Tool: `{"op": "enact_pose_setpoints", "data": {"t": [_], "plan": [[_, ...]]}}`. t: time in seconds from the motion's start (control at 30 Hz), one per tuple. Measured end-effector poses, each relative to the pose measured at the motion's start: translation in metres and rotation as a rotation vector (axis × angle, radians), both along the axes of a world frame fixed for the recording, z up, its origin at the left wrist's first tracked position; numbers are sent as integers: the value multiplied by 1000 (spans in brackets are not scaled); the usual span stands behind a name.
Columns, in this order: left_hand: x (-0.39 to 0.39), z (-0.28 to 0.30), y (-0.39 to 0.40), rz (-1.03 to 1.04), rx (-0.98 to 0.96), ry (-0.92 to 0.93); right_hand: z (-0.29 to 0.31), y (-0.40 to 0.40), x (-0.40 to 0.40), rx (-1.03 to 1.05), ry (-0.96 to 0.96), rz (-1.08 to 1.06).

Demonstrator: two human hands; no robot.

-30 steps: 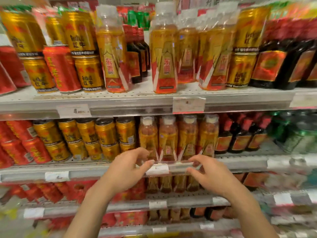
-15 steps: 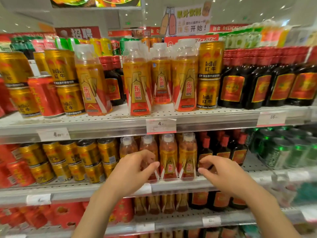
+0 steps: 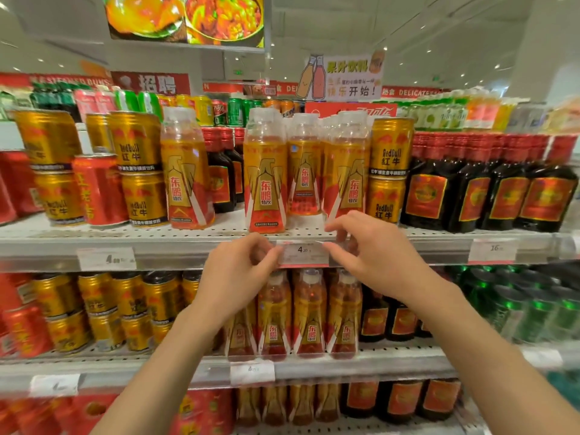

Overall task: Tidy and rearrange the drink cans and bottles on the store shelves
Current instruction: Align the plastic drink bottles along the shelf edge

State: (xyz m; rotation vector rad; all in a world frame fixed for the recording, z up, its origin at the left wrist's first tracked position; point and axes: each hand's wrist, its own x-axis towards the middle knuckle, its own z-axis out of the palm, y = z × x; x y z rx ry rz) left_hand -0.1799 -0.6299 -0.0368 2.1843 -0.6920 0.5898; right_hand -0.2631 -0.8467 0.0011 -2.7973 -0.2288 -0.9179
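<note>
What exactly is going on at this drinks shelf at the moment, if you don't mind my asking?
A person is standing at shelves of drinks, both hands on a price tag on the shelf rail. The left hand pinches its left end, the right hand its right end. Yellow bottles and gold cans stand just above, untouched.

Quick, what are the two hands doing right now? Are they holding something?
Left hand: fingers pinched on the left end of the price tag on the shelf edge.
Right hand: fingers pinched on the tag's right end.
</note>
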Motion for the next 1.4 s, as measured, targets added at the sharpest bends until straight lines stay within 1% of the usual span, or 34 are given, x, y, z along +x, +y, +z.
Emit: {"op": "enact_pose_setpoints", "data": {"t": [0.13, 0.27, 0.37, 0.5, 0.87, 1.03, 1.1, 1.17, 1.23, 1.33, 1.4], "plan": [[5, 3, -5, -12, -95, 132, -3, -6, 23, -4, -14, 45], [3, 5, -5, -44, -173, 246, -10, -14, 31, 86, -68, 100], [2, 7, -7, -78, -245, 362, -14, -17, 36, 145, -72, 125], [0, 10, -5, -112, -292, 426, -16, -16, 38, 194, -83, 141], [4, 13, -2, -180, -303, 492, -18, -13, 39, 229, -85, 101], [5, 13, 0, -203, -304, 487, -18, -9, 35, 233, -70, 91], [5, 13, 1, -217, -315, 485, -12, -8, 32, 261, -21, 85], [6, 13, 1, -226, -321, 484, -4, -5, 29, 340, 0, 114], [6, 12, 1, -239, -332, 479, 6, 3, 27, 409, -37, 161], [6, 13, 0, -251, -338, 486, 22, 19, 36, 442, -114, 204], [6, 13, 0, -258, -342, 495, 34, 28, 48, 454, -119, 237]]}}
